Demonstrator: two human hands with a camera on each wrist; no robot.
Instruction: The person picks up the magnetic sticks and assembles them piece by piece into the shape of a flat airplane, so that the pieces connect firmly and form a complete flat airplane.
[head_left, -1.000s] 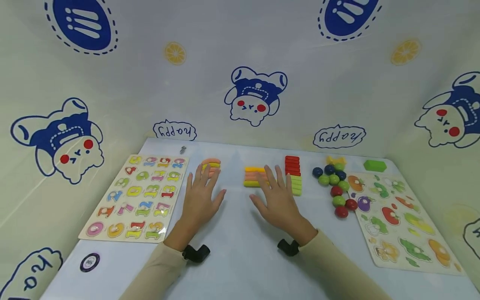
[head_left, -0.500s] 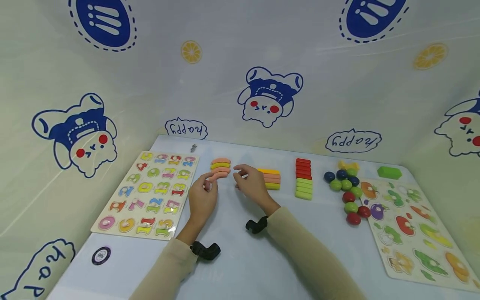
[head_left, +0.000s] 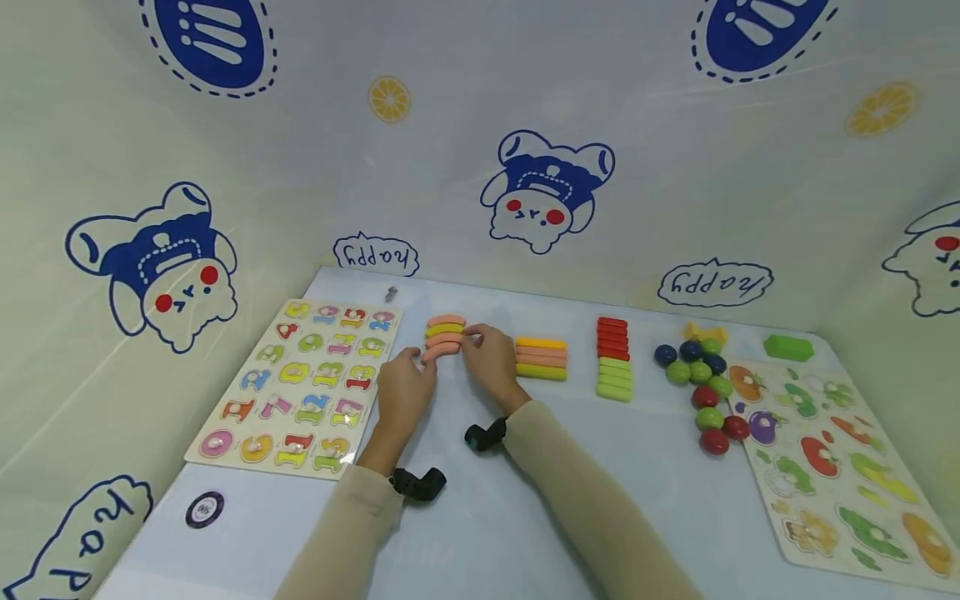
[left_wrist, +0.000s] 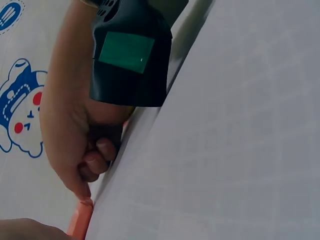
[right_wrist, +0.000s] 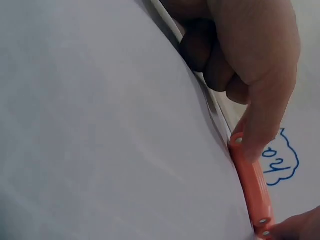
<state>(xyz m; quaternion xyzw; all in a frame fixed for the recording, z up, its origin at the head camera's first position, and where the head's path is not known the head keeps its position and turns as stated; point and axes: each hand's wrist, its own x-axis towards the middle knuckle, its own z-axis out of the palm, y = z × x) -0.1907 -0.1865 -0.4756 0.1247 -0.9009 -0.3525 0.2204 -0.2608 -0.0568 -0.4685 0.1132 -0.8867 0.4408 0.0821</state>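
Several short curved sticks, orange and yellow, lie in a stacked row on the table's far left part. My left hand pinches the left end of the nearest curved orange stick with thumb and forefinger; its other fingers are curled under. At the right end of that row, my right hand pinches an orange stick, its thumb lying along it. Small pale dots show at that stick's ends in the right wrist view. Whether both hands hold the same stick, I cannot tell.
Straight orange and yellow sticks lie right of my right hand, then red and green sticks. Coloured balls sit beside a vegetable puzzle board. A number puzzle board is at left, with a round black-rimmed disc nearer.
Both hands went from spread flat over the table to pinching at the curved sticks on the left. The nearest orange stick shifted slightly toward the row, and the right hand moved left to it.
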